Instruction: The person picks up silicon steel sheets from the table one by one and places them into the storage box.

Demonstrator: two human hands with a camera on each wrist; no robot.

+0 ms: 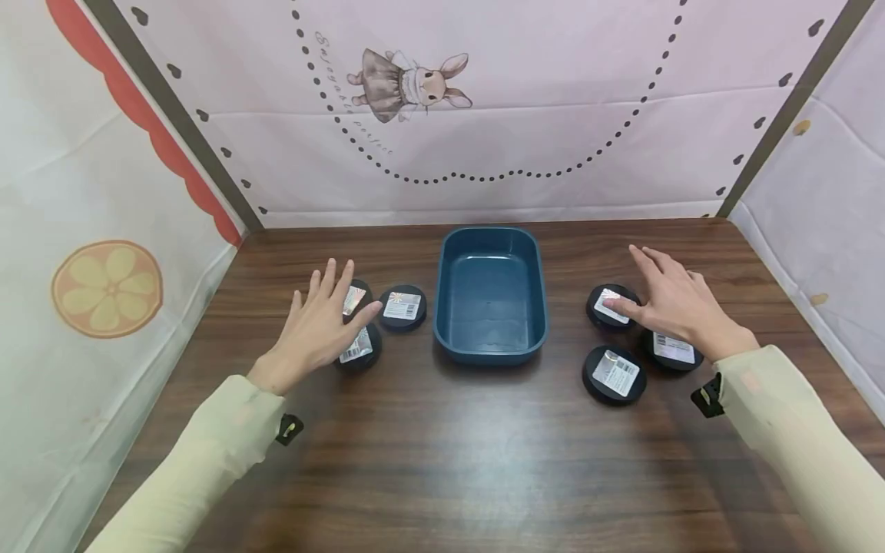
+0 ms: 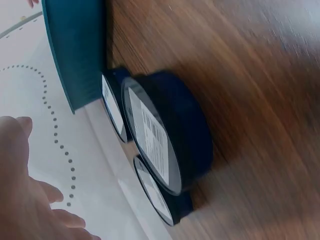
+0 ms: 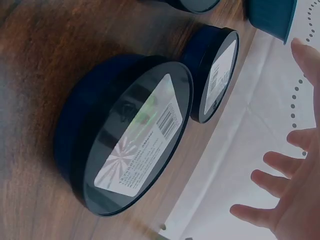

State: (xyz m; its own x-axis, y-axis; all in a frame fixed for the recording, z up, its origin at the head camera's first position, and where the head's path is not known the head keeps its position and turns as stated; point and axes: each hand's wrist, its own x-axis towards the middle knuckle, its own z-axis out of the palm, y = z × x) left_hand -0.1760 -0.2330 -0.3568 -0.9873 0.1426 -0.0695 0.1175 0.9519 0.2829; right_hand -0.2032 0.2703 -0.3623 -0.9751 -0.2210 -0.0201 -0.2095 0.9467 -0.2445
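My left hand hovers with spread fingers over a group of round black lidded tubs at the left, each with a white barcode label. One tub sits beside the bin, another lies behind my fingers, and a third is nearest the left wrist. On the other side my right hand is held above three similar tubs, its fingers extended and holding nothing. These are a back tub, a front tub and one partly under the wrist. A blue rectangular plastic bin stands between the groups.
The wood-grain table stretches in front of the bin toward me. Printed white cloth walls it in at the back and both sides. A dark wristband piece hangs below the left cuff, and another below the right.
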